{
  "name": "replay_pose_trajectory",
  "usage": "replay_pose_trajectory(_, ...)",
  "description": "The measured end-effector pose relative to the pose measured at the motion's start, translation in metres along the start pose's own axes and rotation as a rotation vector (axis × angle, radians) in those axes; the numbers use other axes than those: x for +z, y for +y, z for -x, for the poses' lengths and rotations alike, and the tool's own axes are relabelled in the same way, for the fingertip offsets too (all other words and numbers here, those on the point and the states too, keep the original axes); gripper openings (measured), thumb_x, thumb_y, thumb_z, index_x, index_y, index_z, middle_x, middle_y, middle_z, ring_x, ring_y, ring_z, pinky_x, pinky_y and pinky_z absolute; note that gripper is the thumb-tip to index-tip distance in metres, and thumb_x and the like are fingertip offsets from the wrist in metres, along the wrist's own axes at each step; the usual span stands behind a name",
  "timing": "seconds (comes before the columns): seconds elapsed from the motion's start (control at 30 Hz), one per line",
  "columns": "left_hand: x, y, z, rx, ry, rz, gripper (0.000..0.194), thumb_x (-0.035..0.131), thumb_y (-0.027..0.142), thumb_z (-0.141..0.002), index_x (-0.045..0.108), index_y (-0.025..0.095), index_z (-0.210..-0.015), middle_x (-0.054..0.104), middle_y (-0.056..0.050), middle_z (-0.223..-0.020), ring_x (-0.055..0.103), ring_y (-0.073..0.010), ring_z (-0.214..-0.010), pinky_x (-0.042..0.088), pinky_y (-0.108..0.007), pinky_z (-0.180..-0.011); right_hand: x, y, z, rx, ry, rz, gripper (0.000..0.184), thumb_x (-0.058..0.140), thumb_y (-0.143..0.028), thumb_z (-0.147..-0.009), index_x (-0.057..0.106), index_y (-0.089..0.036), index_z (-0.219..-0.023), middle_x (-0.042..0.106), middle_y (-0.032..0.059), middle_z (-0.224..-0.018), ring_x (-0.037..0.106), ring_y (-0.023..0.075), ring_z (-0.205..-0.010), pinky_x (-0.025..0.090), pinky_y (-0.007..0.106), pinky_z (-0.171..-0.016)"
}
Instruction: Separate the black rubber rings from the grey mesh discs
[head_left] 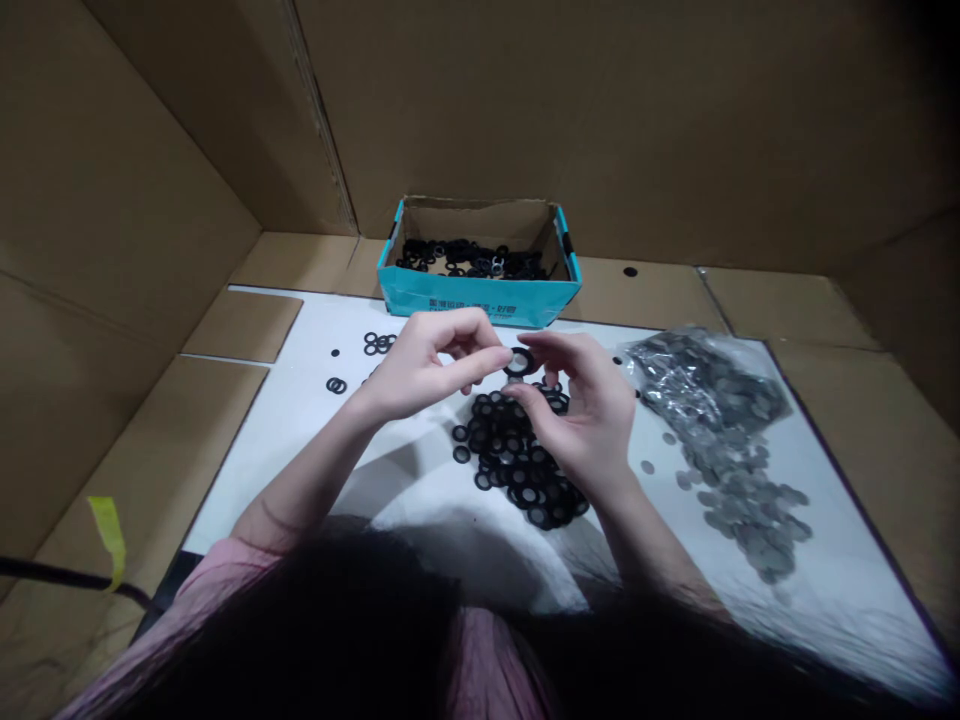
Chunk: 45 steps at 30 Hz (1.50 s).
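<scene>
A black rubber ring (pixel 528 358) with a pale centre is raised above the table, between the fingertips of both hands. My left hand (pixel 431 365) pinches its left edge between thumb and index finger. My right hand (pixel 589 405) curls around its other side, index finger at the top and thumb below. By the right thumb shows a small greyish bit, too small to name. Beneath the hands lies a pile of black rings with grey centres (pixel 525 470). Some loose black rings (pixel 337 386) lie to the left, partly hidden behind my left hand.
A blue open box (pixel 480 298) of black rings stands at the back. On the right, a clear plastic bag (pixel 709 375) of grey discs lies beside a spill of loose discs (pixel 757 510). Cardboard walls (pixel 600 120) surround the white tabletop (pixel 300 440). A black cable (pixel 67 572) with yellow tape runs at lower left.
</scene>
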<state>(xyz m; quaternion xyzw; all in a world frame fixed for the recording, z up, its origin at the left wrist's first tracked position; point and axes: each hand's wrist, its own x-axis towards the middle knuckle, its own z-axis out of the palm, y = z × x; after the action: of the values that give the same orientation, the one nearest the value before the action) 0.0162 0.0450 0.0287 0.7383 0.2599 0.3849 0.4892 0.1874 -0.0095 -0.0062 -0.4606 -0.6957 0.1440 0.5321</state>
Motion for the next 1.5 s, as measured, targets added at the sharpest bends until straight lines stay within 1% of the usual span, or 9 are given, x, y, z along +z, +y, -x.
replay_pose_trajectory(0.1, 0.000, -0.001, -0.002, -0.151, -0.061, 0.181, 0.031, 0.076, 0.037, -0.077, 0.059, 0.011, -0.069, 0.055, 0.004, -0.057, 0.051, -0.0055, -0.048, 0.040, -0.016, -0.045, -0.001, 0.002, -0.001, -0.021, -0.001, 0.007, 0.025, 0.068, -0.016, -0.080, 0.065, -0.026, -0.103, 0.065, 0.0023, -0.090, 0.056, 0.0166, -0.076, 0.044, 0.033, -0.066)
replay_pose_trajectory(0.23, -0.003, -0.008, -0.004, -0.185, -0.163, 0.311, 0.033, 0.074, 0.041, -0.078, 0.062, 0.011, -0.078, 0.060, 0.001, -0.062, 0.056, -0.0068, -0.052, 0.047, -0.018, -0.050, 0.001, 0.007, -0.002, 0.086, 0.018, -0.171, 0.018, 0.068, -0.032, -0.081, 0.069, -0.026, -0.098, 0.063, 0.0054, -0.099, 0.058, 0.0206, -0.091, 0.046, 0.033, -0.066)
replay_pose_trajectory(0.4, 0.000, -0.018, -0.005, -0.202, -0.310, 0.441, 0.036, 0.067, 0.047, -0.084, 0.064, 0.012, -0.091, 0.063, -0.002, -0.072, 0.059, -0.0077, -0.054, 0.050, -0.020, -0.053, 0.006, 0.015, 0.000, 0.122, -0.013, -0.305, 0.025, 0.066, -0.046, -0.082, 0.070, -0.029, -0.099, 0.060, 0.0071, -0.117, 0.052, 0.0256, -0.118, 0.048, 0.042, -0.093)
replay_pose_trajectory(0.63, 0.011, -0.019, -0.004, -0.236, -0.275, 0.596, 0.028, 0.073, 0.035, -0.082, 0.061, 0.010, -0.082, 0.059, 0.003, -0.056, 0.054, -0.0044, -0.047, 0.044, -0.014, -0.047, 0.010, 0.017, 0.004, 0.098, 0.008, -0.405, 0.018, 0.065, -0.041, -0.085, 0.071, -0.033, -0.099, 0.060, 0.0048, -0.111, 0.053, 0.0218, -0.114, 0.045, 0.040, -0.098)
replay_pose_trajectory(1.07, 0.014, -0.016, -0.004, -0.258, -0.245, 0.525, 0.038, 0.068, 0.046, -0.083, 0.059, 0.010, -0.077, 0.058, 0.003, -0.056, 0.054, -0.0047, -0.046, 0.044, -0.016, -0.047, 0.012, 0.021, 0.003, 0.082, 0.003, -0.380, 0.022, 0.064, -0.046, -0.084, 0.071, -0.030, -0.098, 0.063, 0.0053, -0.107, 0.057, 0.0221, -0.107, 0.050, 0.037, -0.086)
replay_pose_trajectory(1.2, -0.005, -0.015, -0.005, -0.253, -0.270, 0.358, 0.052, 0.068, 0.057, -0.078, 0.063, 0.010, -0.099, 0.066, -0.003, -0.066, 0.061, -0.0094, -0.054, 0.050, -0.020, -0.054, -0.006, 0.022, 0.000, 0.053, -0.027, -0.129, 0.017, 0.064, -0.033, -0.086, 0.071, -0.028, -0.100, 0.064, 0.0059, -0.102, 0.059, 0.0225, -0.103, 0.049, 0.040, -0.087)
replay_pose_trajectory(1.3, -0.031, -0.015, -0.002, -0.242, -0.069, 0.047, 0.053, 0.064, 0.053, -0.083, 0.063, 0.008, -0.110, 0.066, -0.004, -0.067, 0.062, -0.0107, -0.057, 0.049, -0.020, -0.055, -0.032, 0.033, 0.006, 0.016, -0.168, 0.147, 0.020, 0.062, -0.025, -0.087, 0.072, -0.027, -0.105, 0.066, 0.0055, -0.096, 0.059, 0.0224, -0.096, 0.048, 0.042, -0.088)
replay_pose_trajectory(1.37, -0.049, -0.016, 0.002, -0.276, -0.017, -0.173, 0.045, 0.059, 0.046, -0.087, 0.064, 0.007, -0.109, 0.067, -0.004, -0.068, 0.063, -0.0117, -0.059, 0.049, -0.021, -0.056, -0.050, 0.044, 0.013, 0.001, -0.280, 0.271, 0.025, 0.061, -0.025, -0.087, 0.070, -0.026, -0.111, 0.068, 0.0058, -0.094, 0.059, 0.0234, -0.093, 0.048, 0.043, -0.086)
replay_pose_trajectory(1.5, -0.081, -0.023, 0.011, -0.441, -0.244, -0.598, 0.045, 0.054, 0.049, -0.088, 0.065, 0.013, -0.111, 0.072, -0.005, -0.079, 0.067, -0.0164, -0.072, 0.047, -0.023, -0.063, -0.073, 0.058, 0.028, 0.040, -0.449, 0.369, 0.035, 0.058, -0.028, -0.089, 0.063, -0.023, -0.123, 0.070, 0.0070, -0.097, 0.059, 0.0252, -0.095, 0.049, 0.045, -0.086)
